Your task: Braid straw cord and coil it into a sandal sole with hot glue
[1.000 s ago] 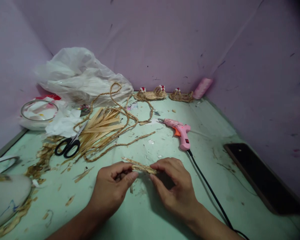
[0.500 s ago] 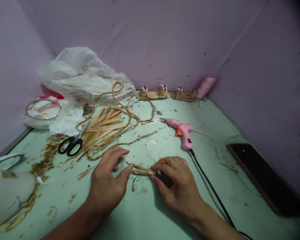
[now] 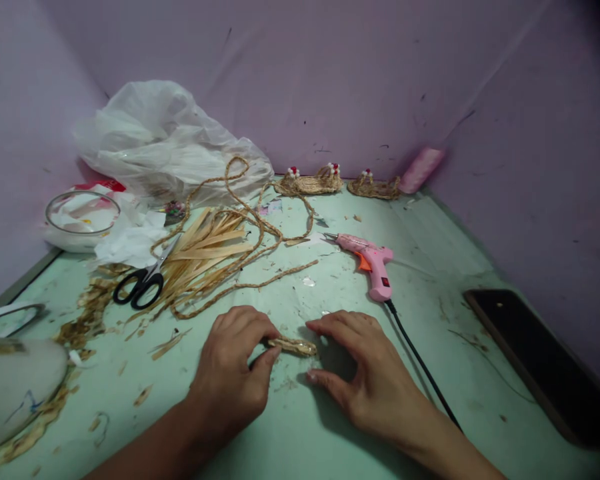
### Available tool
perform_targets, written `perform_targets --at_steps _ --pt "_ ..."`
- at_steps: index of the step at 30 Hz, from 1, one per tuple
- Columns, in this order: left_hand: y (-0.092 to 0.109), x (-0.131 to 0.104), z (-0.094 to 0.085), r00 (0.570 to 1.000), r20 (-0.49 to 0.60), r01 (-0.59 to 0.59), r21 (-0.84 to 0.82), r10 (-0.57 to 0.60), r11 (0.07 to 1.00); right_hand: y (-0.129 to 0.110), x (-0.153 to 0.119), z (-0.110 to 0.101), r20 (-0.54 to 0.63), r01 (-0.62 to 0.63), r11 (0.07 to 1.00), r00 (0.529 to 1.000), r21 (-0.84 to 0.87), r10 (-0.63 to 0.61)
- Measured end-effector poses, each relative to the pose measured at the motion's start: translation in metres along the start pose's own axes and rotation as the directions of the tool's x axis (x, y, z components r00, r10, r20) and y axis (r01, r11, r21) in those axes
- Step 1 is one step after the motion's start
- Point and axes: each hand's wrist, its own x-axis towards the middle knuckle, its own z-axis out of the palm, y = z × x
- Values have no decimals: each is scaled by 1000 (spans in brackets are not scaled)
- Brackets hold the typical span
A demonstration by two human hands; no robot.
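Note:
A small piece of folded braided straw (image 3: 296, 346) lies low over the pale green table, its left end pinched between the thumb and fingers of my left hand (image 3: 240, 360). Just beyond its right end is my right hand (image 3: 357, 370), thumb and fingers apart with nothing between them. The right tip of the straw piece looks shiny. Past my right hand rests a pink glue gun (image 3: 373, 263) on its side, its nozzle pointing left. A long straw braid (image 3: 260, 283) curls across the table beyond my left hand.
Black-handled scissors (image 3: 143, 287) lie beside flat straw strips (image 3: 205, 247) at left. A plastic bag (image 3: 170, 147), glass bowl (image 3: 83, 213) and small woven slippers (image 3: 310, 185) stand at the back. A phone (image 3: 535, 360) lies right, near the glue gun's black cord (image 3: 420, 360).
My left hand has closed on the straw piece's left end. My right hand has let go of its right end and opened. The view has shifted slightly.

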Motion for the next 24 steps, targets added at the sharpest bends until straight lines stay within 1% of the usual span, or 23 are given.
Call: perform_targets --at_steps 3,6,8,11,13,15,17,18,19,20,21,23,24 --pt "1 0 0 1000 1 4 2 -4 1000 -3 1 0 -12 12 999 1000 34 -12" --pt "2 0 0 999 28 -28 0 28 1000 -6 5 6 -47 31 997 998 64 -28" --pt "3 0 0 998 34 -58 2 58 998 -8 7 12 -58 64 996 996 64 -60" --pt "5 0 -2 997 -14 -75 -13 75 997 -9 8 18 -54 109 993 993 48 -106" --pt "7 1 -5 997 -72 -33 -49 29 998 -8 8 18 -61 121 991 991 53 -117" --pt "8 1 -8 989 -124 66 -85 -76 994 -8 8 17 -58 117 991 992 64 -114" --pt "7 2 -11 960 -202 179 -84 -192 980 -8 7 16 -26 101 992 995 77 -100" --pt "6 2 -11 944 -243 215 -64 -224 975 -8 7 16 -12 89 993 996 83 -88" --pt "5 2 -10 936 -269 227 -37 -229 973 -8 7 16 -6 75 993 997 86 -75" --pt "4 2 -9 940 -274 211 -8 -205 978 -8 7 16 -8 62 994 998 88 -62" --pt "3 2 -7 954 -254 169 17 -159 985 -9 6 16 -13 53 995 999 85 -52" --pt "3 3 -3 984 -170 64 26 -58 998 -9 6 17 -25 47 997 999 60 -45" --pt "3 3 -2 991 -133 30 9 -28 1000 -10 6 16 -24 53 998 998 40 -52"
